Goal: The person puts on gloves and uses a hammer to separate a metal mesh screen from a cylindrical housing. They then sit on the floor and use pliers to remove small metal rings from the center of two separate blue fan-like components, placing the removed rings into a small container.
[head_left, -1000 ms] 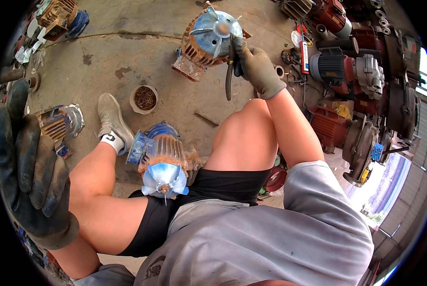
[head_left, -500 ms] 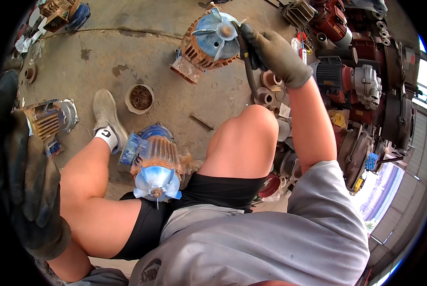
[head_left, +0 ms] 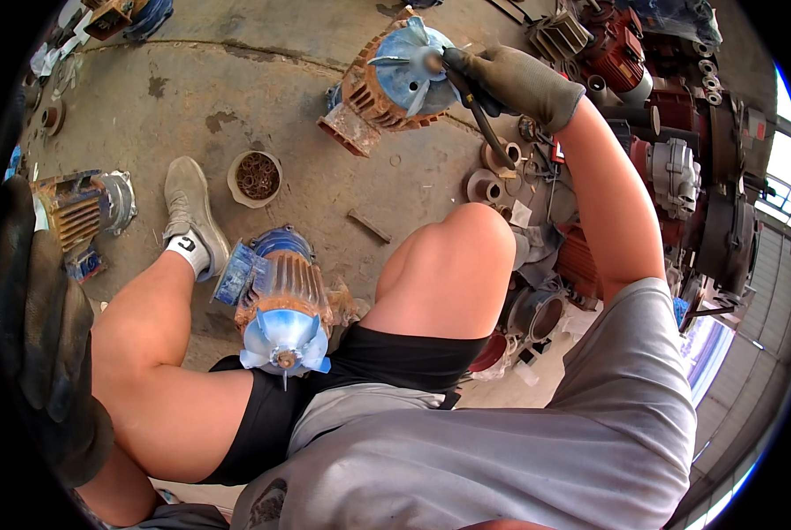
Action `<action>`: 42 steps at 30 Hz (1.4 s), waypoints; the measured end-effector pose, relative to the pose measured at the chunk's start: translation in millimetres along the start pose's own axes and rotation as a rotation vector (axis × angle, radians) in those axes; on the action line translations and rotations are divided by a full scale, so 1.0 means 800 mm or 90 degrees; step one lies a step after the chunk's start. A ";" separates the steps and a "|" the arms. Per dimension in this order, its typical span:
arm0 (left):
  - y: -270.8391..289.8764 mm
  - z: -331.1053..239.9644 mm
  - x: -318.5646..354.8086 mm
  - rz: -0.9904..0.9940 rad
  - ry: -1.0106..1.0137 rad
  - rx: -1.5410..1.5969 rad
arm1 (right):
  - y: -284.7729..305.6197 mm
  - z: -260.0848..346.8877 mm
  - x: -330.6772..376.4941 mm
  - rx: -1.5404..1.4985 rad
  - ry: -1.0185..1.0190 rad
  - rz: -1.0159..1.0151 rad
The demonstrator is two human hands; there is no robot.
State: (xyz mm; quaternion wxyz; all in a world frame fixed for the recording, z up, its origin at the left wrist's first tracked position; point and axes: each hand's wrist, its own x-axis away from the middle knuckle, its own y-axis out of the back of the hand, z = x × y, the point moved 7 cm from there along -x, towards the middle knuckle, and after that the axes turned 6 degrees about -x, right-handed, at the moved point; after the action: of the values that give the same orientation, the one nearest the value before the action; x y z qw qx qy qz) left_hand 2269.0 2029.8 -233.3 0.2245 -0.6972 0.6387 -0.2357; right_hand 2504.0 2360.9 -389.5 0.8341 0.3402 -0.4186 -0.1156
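My right hand (head_left: 532,86), in a worn grey-black glove, is closed around a pair of pliers (head_left: 486,125) with long dark handles. Their tip reaches the shaft end in the middle of a blue fan (head_left: 402,72). That fan sits on a rusty electric motor (head_left: 360,115) lying on the floor, up ahead. At the left rim my gloved left hand (head_left: 46,344) is raised with its fingers stretched out, holding nothing. Between my legs rests a second motor (head_left: 282,283), rust-streaked and blue, whose pale blue fan (head_left: 285,340) points toward me.
Near my shoe (head_left: 188,203) stands a pale bowl (head_left: 255,178) of small rusty rings. Another rusty motor (head_left: 82,212) lies at the left. A flat metal strip (head_left: 369,225) is on the floor. Flanged parts (head_left: 484,187), several motors and gearboxes (head_left: 676,172) crowd the right side.
My right hand has shifted slightly right, and the pliers' handles have swung outward to the right. My left hand has moved a little toward the left rim. The view has shifted slightly.
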 end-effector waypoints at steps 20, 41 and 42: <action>0.039 -0.011 0.032 -0.252 -0.049 -0.234 | -0.014 -0.033 0.009 -0.261 -0.110 0.038; 0.115 0.238 -0.008 -0.326 0.523 -0.159 | -0.100 0.000 0.125 -0.788 0.168 -0.214; 0.120 0.258 -0.003 -0.327 0.567 -0.214 | -0.089 0.001 0.141 -0.776 0.145 -0.241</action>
State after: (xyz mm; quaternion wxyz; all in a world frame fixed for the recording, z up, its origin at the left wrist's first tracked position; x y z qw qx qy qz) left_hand 2320.3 2026.7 -455.0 -0.2474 -0.6897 0.5101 -0.4504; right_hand 2580.2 2254.2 -366.9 0.8820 -0.1159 -0.1196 -0.4408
